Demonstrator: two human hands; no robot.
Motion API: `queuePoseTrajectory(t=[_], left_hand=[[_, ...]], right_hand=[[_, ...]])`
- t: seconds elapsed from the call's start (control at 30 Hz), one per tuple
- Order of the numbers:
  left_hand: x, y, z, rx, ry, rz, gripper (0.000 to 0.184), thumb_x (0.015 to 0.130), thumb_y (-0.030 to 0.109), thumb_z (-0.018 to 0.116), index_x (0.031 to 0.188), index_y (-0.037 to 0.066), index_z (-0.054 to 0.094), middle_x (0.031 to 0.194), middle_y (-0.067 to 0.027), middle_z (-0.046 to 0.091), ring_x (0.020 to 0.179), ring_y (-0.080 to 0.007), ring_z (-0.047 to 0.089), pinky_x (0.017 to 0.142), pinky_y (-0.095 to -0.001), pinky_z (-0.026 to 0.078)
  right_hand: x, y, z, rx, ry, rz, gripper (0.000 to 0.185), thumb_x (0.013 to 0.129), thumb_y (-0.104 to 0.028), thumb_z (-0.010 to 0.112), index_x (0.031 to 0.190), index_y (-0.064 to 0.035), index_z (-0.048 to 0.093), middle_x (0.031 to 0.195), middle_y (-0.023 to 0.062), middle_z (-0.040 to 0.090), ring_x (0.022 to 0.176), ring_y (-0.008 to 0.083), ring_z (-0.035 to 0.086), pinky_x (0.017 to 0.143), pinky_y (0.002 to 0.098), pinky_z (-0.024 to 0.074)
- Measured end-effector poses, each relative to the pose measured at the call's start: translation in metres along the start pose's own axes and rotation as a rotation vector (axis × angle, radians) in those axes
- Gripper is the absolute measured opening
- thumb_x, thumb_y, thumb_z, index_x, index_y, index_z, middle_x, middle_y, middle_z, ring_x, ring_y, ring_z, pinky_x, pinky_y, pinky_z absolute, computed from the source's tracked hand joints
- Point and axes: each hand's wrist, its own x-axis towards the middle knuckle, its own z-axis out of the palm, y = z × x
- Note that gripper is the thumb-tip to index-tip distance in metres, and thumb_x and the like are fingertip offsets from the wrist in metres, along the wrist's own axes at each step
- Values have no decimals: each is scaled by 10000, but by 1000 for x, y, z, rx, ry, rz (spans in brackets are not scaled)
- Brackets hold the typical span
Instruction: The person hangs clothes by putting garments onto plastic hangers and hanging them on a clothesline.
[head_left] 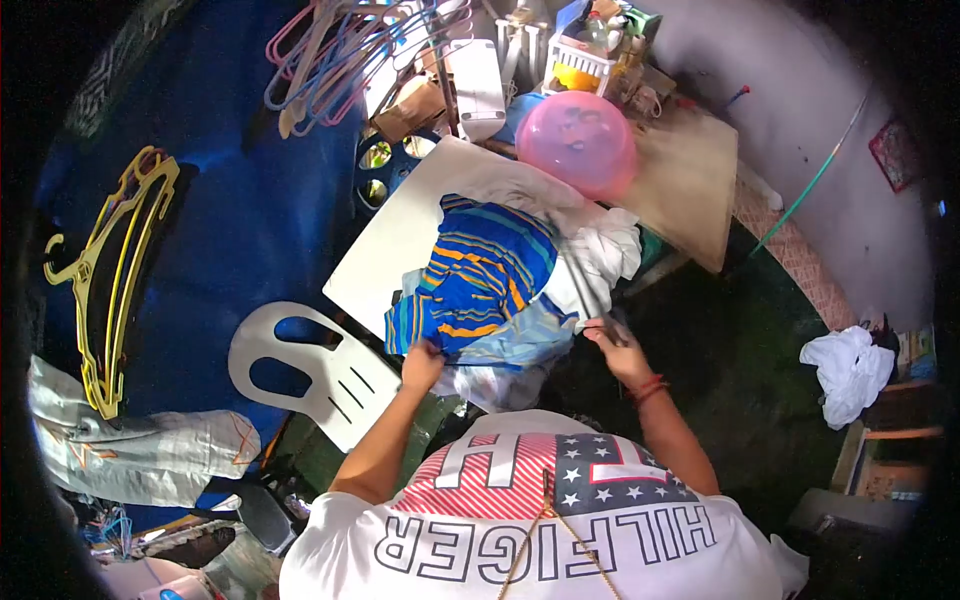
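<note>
A blue garment with orange and teal stripes lies spread over the white table. My left hand is closed on its near left corner. On the other side, my right hand has its fingers pinched together at the end of a blurred grey strip; what exactly they grip is unclear. Light blue cloth shows under the striped garment, hanging at the near table edge. Crumpled white cloth lies just beyond my right hand.
The white table holds the clothes. A pink balloon-like round object sits at the back. Several hangers hang at top left, yellow hangers at left. A white chair stands left; white cloth is at right.
</note>
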Motion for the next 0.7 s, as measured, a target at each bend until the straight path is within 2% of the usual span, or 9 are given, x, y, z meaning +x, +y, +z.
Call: queuePoseTrajectory(t=[0.07,0.1,0.2,0.27,0.47,0.53,0.6,0.67,0.7], left_hand=[[-9,9,1,101,358,281,256,709,104,682,933,12,600,896,-162,635,853,-379,600,775,-438,474],[-8,23,3,51,345,451,198,705,40,664,896,18,614,874,-166,617,858,-367,587,803,-429,464],[5,41,40,-65,-292,734,195,765,72,630,959,55,637,953,-169,624,941,-366,595,848,-422,476],[10,49,72,181,-239,996,304,774,114,639,1070,59,596,1063,-156,600,988,-343,586,864,-405,485],[20,40,96,406,-237,785,372,784,152,621,1131,34,564,1053,-191,608,1018,-353,583,899,-422,472],[14,38,81,317,-296,712,358,784,179,620,1107,28,581,1091,-195,614,1056,-350,580,917,-429,463],[11,41,65,8,-192,707,377,775,156,613,1120,7,575,1098,-207,612,1046,-359,581,918,-424,459],[10,54,36,-282,-157,608,409,766,137,612,1141,-17,559,1106,-216,601,1045,-346,582,924,-393,455],[1,65,17,-466,-120,428,320,810,120,593,1092,-27,557,1032,-132,616,976,-266,592,876,-349,460]], right_hand=[[8,38,13,-179,-105,180,312,939,-170,525,1212,-22,553,1148,131,620,1084,226,596,943,345,436],[15,76,29,-260,-59,-19,338,893,-126,557,1215,-20,548,1171,161,604,1111,266,577,950,359,434],[20,85,60,-429,-64,-242,473,756,-2,617,1222,-15,539,1240,220,551,1175,362,516,971,398,427],[22,98,74,-503,-4,-255,410,736,11,622,1141,-9,559,1161,236,560,1117,403,526,944,418,443],[36,55,61,-650,-15,61,253,756,-33,606,1004,5,579,977,245,574,981,443,545,821,480,461],[38,-2,64,-534,98,-206,220,803,-69,626,984,23,543,930,251,560,901,464,543,781,511,455],[47,-63,74,-308,-40,-159,277,818,-26,606,1086,13,553,1040,251,587,970,436,565,835,447,467],[58,-84,92,-51,57,-687,324,871,-34,580,1187,9,531,1093,217,613,1021,349,608,872,374,479],[56,-104,90,-43,10,-663,327,883,-50,585,1200,8,527,1094,187,622,1032,317,609,886,364,470]])
